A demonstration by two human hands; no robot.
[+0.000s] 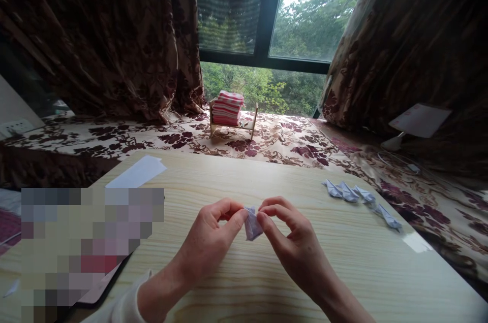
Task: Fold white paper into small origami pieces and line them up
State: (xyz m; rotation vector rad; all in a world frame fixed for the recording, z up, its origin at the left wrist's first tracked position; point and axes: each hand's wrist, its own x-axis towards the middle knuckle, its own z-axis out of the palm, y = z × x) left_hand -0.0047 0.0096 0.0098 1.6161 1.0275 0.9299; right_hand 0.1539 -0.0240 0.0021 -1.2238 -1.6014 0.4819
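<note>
Between my two hands is a small folded piece of white paper (252,225), held above the light wooden table (183,175). The thumb and index finger of my left hand (213,229) pinch its upper left corner. My right hand (292,234) has its thumb and fingertips closed on the paper's right edge. The lower part of the paper hangs free between the fingertips. Over on the right side of the table lie several folded paper shapes (348,192) in a slanting row.
White paper sheets (137,170) lie at the table's far left. A pixelated area covers the near left. Beyond the table, a small wooden rack (254,120) holds folded pink-striped cloths (227,108) on a floral cover. A lamp (419,120) with a cord stands at right.
</note>
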